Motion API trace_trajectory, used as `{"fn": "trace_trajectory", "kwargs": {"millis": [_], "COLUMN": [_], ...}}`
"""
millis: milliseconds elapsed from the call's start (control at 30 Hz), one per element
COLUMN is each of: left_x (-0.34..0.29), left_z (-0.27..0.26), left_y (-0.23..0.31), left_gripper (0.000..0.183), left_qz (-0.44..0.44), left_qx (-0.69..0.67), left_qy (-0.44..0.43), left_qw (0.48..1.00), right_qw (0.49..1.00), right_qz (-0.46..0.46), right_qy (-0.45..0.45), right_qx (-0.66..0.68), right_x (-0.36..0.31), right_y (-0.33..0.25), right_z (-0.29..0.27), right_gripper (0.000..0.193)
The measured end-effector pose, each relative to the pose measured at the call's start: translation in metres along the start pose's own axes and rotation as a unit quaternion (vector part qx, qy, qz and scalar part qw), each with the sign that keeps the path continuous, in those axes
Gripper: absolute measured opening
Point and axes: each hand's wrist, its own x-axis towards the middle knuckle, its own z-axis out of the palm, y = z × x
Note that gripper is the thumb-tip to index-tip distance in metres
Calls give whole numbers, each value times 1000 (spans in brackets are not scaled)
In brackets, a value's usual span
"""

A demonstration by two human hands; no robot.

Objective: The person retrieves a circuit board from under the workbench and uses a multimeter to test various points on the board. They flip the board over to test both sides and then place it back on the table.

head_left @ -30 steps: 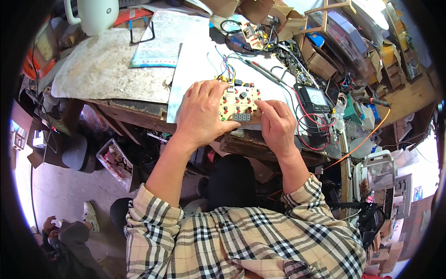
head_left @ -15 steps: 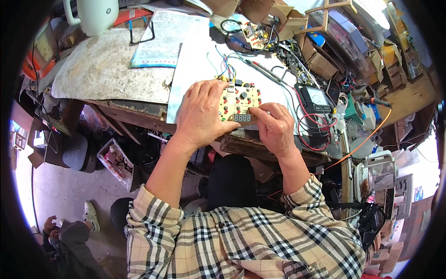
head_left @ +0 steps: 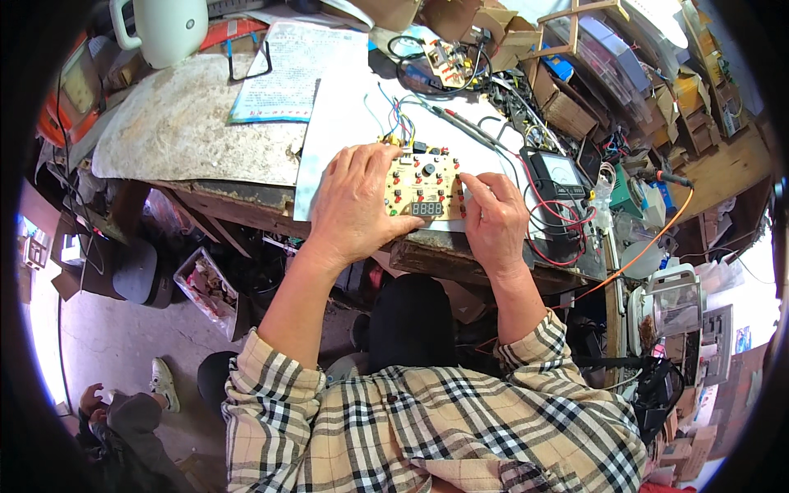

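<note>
A cream circuit board with small red buttons, a round black buzzer and a four-digit display lies near the bench's front edge. Around its left side my left hand is closed, fingers over the far edge and thumb along the near edge beside the display. My right hand is at the board's right edge, index finger reaching forward to the buttons there and thumb apart from it. The other right fingers are curled and partly hidden. Colored wires run from the board's far edge across white paper.
Right of the board lie a multimeter and its probes. Beyond stands another circuit board amid cables. Glasses rest on a printed sheet, near a white pitcher. Another person's shoe shows lower left.
My right hand has shifted right; its index finger has left the buttons by the display and is now at the board's right edge. The left hand and board have barely moved.
</note>
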Motion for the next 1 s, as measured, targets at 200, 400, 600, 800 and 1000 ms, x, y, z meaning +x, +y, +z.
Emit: {"fn": "trace_trajectory", "kwargs": {"millis": [200, 400, 600, 800, 1000], "left_x": [0, -1, -1, 0, 3], "left_z": [-1, 0, 1, 1, 1], "left_y": [1, 1, 3, 5, 8], "left_gripper": [78, 78, 78, 76, 76], "left_qz": [4, 1, -2, -2, 4], "left_qx": [-5, 2, 6, 10, 6], "left_qy": [12, 13, 17, 9, -5], "left_qw": [1000, 1000, 1000, 1000, 1000], "right_qw": [1000, 1000, 999, 999, 999], "right_qz": [1, 0, 1, -30, -33], "right_qy": [-17, 4, 46, 39, 31], "right_qx": [-3, 1, -5, 7, 29], "right_x": [1, 1, -6, -4, -4], "right_y": [-2, -1, 4, 1, 4], "right_z": [-1, -1, -4, -5, -5], "right_gripper": [24, 23, 19, 17, 10]}}
